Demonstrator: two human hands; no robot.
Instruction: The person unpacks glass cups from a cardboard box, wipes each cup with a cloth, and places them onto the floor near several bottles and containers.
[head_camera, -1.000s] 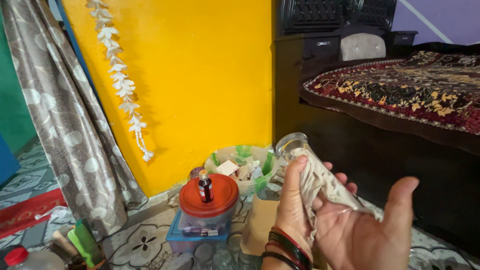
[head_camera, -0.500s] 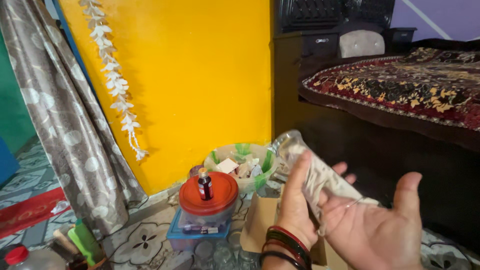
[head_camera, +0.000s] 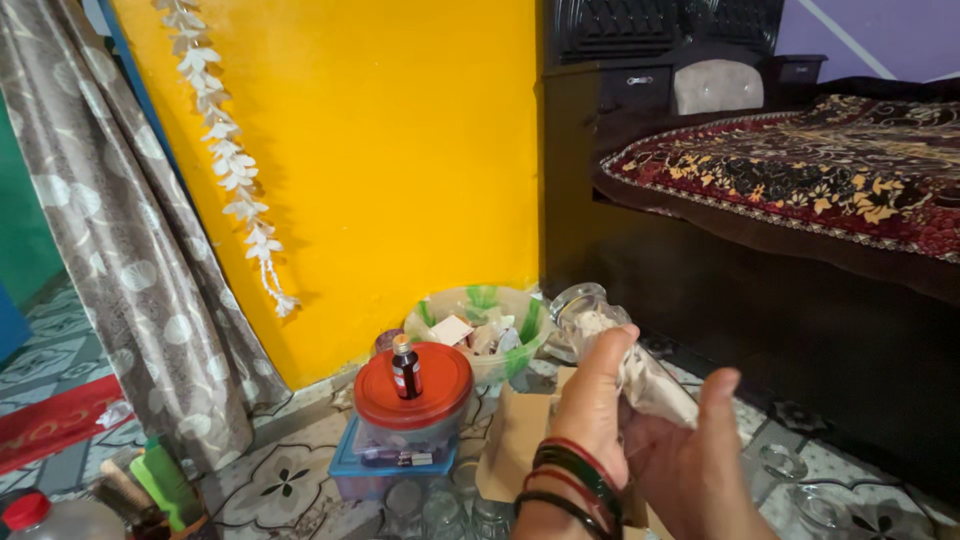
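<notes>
My left hand (head_camera: 590, 410), with red and black bangles on the wrist, grips a clear glass (head_camera: 582, 308) tilted away from me. A white cloth (head_camera: 650, 385) is stuffed into the glass and trails back out of it. My right hand (head_camera: 695, 465) sits just right of the left, palm up and thumb raised, with the cloth's loose end gathered in its palm. Both hands hover low over the patterned floor beside the bed.
A red-lidded tub (head_camera: 412, 395) with a small brown bottle (head_camera: 406, 367) on top rests on a blue box (head_camera: 375, 470). Behind it stands a green-trimmed basin (head_camera: 480, 325) of odds and ends. Empty glasses (head_camera: 780, 462), cardboard (head_camera: 515, 445), a bed (head_camera: 800, 170), a curtain (head_camera: 130, 270) and bottles (head_camera: 165, 485) surround me.
My right hand has drawn in closer to the left and its spread fingers have curled onto the cloth. The glass has stayed tilted in my left hand.
</notes>
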